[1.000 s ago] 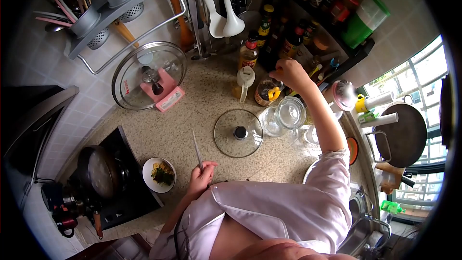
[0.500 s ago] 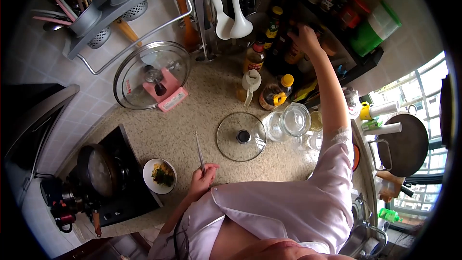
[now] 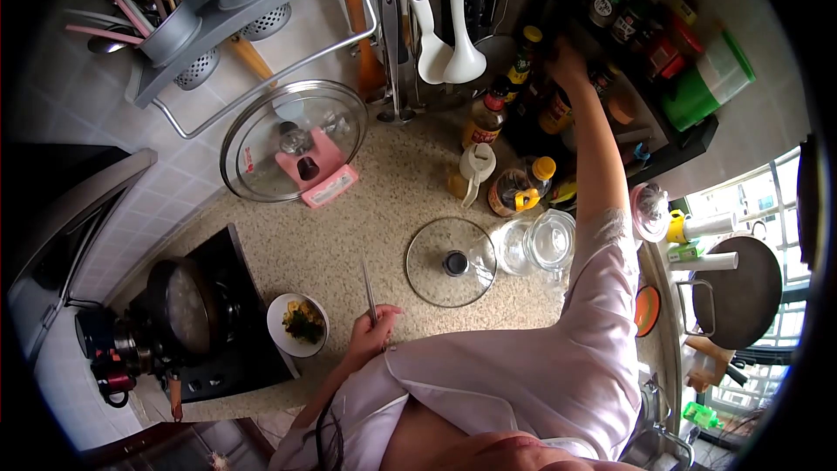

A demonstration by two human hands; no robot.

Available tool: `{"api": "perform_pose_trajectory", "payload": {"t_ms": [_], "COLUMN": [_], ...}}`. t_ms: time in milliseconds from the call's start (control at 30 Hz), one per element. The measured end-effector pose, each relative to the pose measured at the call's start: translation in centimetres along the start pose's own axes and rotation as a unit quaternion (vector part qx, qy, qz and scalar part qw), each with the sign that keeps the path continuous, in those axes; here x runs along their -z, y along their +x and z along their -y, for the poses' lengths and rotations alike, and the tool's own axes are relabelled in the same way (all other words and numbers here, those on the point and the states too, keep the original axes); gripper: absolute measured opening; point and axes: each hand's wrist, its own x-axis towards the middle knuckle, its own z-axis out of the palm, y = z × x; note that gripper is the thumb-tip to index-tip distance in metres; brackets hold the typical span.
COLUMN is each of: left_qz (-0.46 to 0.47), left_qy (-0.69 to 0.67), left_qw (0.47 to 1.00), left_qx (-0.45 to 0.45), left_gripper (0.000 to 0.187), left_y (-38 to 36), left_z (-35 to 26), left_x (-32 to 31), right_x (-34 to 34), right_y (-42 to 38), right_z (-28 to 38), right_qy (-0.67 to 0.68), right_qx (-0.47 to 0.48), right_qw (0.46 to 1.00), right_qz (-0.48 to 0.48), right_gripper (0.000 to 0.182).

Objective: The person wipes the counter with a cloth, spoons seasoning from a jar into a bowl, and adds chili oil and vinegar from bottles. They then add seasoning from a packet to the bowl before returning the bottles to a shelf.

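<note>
My left hand [image 3: 373, 331] is closed around slim chopsticks [image 3: 369, 286], their tips pointing away from me over the counter. Left of it, a white bowl [image 3: 277, 324] holds yellow and dark green food. At the far right corner my right hand [image 3: 568, 65] reaches deep into the dark rack among the seasoning bottles; its fingers are lost in shadow, so any grip is hidden. Near that arm stand a bottle with a red cap [image 3: 482, 125], a white-topped pourer [image 3: 476, 166] and a yellow-capped bottle of dark liquid [image 3: 514, 192].
A glass lid [image 3: 436, 275] lies on the counter beside a glass jar [image 3: 551, 240]. Another lid [image 3: 253, 139] leans in a pink holder [image 3: 330, 187]. On the stove at left sits a covered pan [image 3: 186, 305]. Ladles [image 3: 466, 61] hang from the back rail.
My right hand has gone farther back into the rack, between the bottles. The whole view has shifted slightly; my left hand keeps its chopsticks.
</note>
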Motion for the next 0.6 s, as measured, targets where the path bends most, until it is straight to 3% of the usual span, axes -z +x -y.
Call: {"api": "perform_pose_trajectory", "payload": {"t_ms": [100, 233, 400, 600], "left_qz": [0.005, 0.013, 0.007, 0.013], "left_qy": [0.01, 0.016, 0.019, 0.039], "left_qw": [1.0, 1.0, 1.0, 0.999], "left_qx": [0.0, -0.019, -0.024, -0.03], "left_gripper": [0.022, 0.021, 0.022, 0.022], "left_y": [0.1, -0.1, -0.4, -1.3], "left_z": [0.0, 0.0, 0.2, -0.3], "left_x": [-0.2, -0.2, 0.0, -0.5], "right_x": [1.2, 1.6, 3.8, 9.5], "right_y": [-1.2, -2.5, -4.5, -6.9], "right_z": [1.4, 2.8, 4.1, 7.8], "right_qy": [-0.026, -0.049, -0.025, -0.019], "right_qx": [0.042, 0.028, -0.02, -0.005], "right_qw": [0.999, 0.998, 0.999, 0.995], "right_qz": [0.003, 0.028, -0.021, -0.094], "right_gripper": [0.054, 0.049, 0.043, 0.031]}}
